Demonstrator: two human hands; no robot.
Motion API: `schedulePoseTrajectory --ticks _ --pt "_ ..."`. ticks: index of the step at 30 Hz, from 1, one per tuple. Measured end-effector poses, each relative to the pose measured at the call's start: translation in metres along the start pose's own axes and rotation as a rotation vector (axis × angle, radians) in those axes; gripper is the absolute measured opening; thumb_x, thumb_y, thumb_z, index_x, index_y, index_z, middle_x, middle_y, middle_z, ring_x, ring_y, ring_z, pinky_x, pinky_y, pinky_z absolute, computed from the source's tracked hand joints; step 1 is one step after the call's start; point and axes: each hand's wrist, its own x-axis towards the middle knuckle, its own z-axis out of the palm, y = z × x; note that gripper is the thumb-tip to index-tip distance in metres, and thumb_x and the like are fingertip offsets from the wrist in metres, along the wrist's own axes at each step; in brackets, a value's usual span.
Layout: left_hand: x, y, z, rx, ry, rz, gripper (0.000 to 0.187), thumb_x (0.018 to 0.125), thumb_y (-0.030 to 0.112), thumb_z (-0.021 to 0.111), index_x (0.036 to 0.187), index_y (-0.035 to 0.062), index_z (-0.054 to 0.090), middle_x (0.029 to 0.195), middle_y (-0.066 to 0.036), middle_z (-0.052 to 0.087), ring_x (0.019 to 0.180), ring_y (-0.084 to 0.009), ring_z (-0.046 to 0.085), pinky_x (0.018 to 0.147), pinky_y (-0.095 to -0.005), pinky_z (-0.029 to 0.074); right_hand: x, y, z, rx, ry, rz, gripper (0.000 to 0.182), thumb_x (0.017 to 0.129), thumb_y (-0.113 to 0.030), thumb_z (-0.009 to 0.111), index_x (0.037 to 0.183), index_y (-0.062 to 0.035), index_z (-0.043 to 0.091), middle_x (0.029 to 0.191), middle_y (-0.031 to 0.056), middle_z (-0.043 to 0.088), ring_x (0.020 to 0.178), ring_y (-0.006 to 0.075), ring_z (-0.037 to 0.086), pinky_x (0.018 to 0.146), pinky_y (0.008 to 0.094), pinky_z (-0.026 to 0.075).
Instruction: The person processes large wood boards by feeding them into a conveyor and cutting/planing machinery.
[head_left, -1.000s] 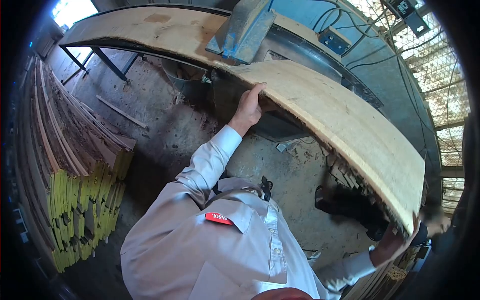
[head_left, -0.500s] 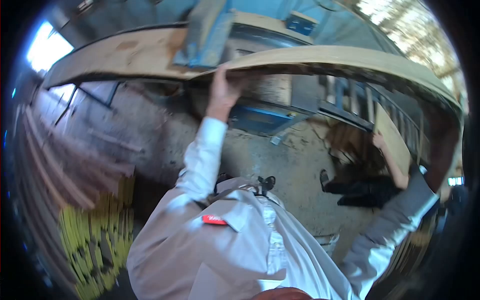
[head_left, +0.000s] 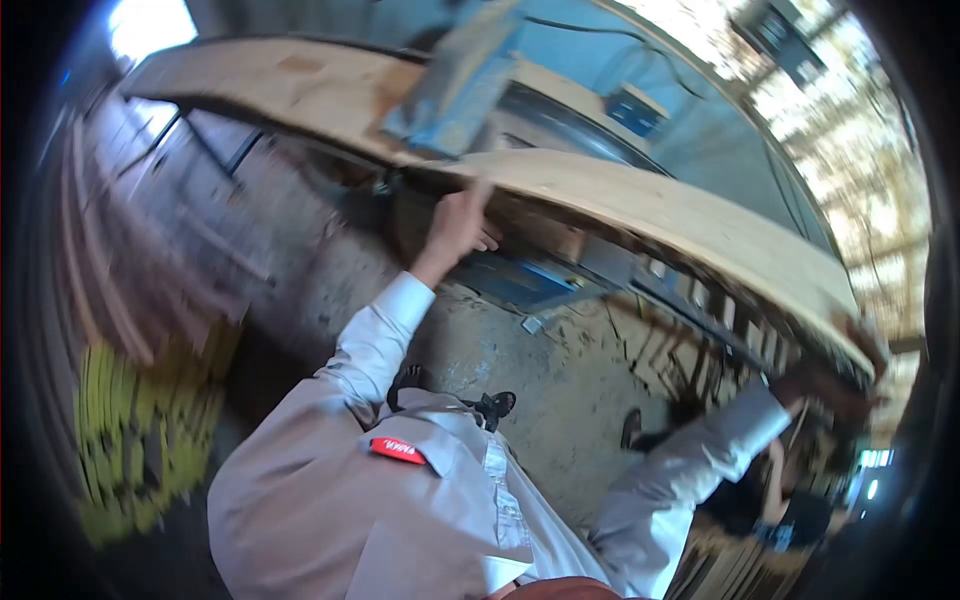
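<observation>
A long pale wooden slab (head_left: 660,215) with a rough, bark-like near edge slants down to the right. My left hand (head_left: 461,226) grips that edge close to the slab's left end, one digit up at its top and the other fingers below. At the far right end, in shadow, my right hand (head_left: 835,385) closes around the slab. Just beyond my left hand stands a blue machine guard (head_left: 455,95), slightly blurred. The slab's left end meets a wooden surface (head_left: 320,85) beside this guard.
A blue control box (head_left: 635,110) sits behind the slab, and a roller frame (head_left: 700,310) runs below it. Yellow-ended strips (head_left: 145,430) are stacked at lower left. Another person (head_left: 745,490) is low on the right, partly hidden by my right sleeve.
My view has turned, and the slab now slopes down to the right. My right hand appears lower and further left, still on its end. The other person's pale board is out of sight.
</observation>
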Motion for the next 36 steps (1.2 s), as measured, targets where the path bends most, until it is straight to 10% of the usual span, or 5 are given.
schedulePoseTrajectory --ticks 5,9,20,29,36 --pt "-0.029 0.02 0.021 0.66 0.436 1.141 0.07 0.091 0.066 0.055 0.118 0.001 0.055 0.115 -0.022 0.06 0.109 -0.0351 0.058 0.09 -0.0461 0.051 0.017 0.007 -0.024 0.34 -0.171 0.178 0.058 0.082 -0.058 0.038 0.076 -0.0031 0.058 0.076 0.0122 0.055 0.079 0.0291 0.056 0.079 0.0465 0.046" --pt "-0.008 0.042 0.075 0.547 0.251 1.465 0.062 0.094 0.066 0.051 0.098 0.0042 0.062 0.082 -0.008 0.064 0.074 -0.0278 0.065 0.068 -0.0403 0.055 0.009 -0.006 -0.027 0.297 -0.154 0.21 0.052 0.082 -0.05 0.04 0.075 -0.0021 0.059 0.076 0.0134 0.055 0.078 0.0292 0.056 0.079 0.0462 0.046" --pt "-0.031 0.075 -0.006 0.171 0.228 1.374 0.073 0.09 0.076 0.044 0.072 0.0066 0.057 0.067 -0.009 0.059 0.063 -0.0331 0.064 0.057 -0.039 0.05 0.07 -0.097 0.008 0.119 -0.187 0.001 0.051 0.089 -0.046 0.04 0.088 0.0028 0.057 0.093 0.0196 0.055 0.092 0.0329 0.055 0.087 0.0475 0.045" --pt "-0.011 0.121 -0.049 0.075 0.161 1.356 0.058 0.103 0.045 0.043 0.066 0.001 0.043 0.058 -0.014 0.038 0.05 -0.0333 0.037 0.049 -0.0413 0.034 0.11 -0.113 0.148 -0.122 -0.494 -0.074 0.059 0.092 -0.054 0.043 0.104 0.0038 0.052 0.109 0.0227 0.052 0.107 0.0352 0.052 0.098 0.048 0.039" --pt "-0.007 0.114 -0.053 0.057 0.214 1.356 0.055 0.104 0.04 0.044 0.064 0.0021 0.039 0.057 -0.011 0.031 0.052 -0.0231 0.03 0.049 -0.0383 0.031 0.089 -0.143 0.046 -0.179 -0.169 -0.114 0.068 0.094 -0.059 0.045 0.117 0.0046 0.049 0.122 0.0251 0.051 0.118 0.0369 0.049 0.107 0.0484 0.035"
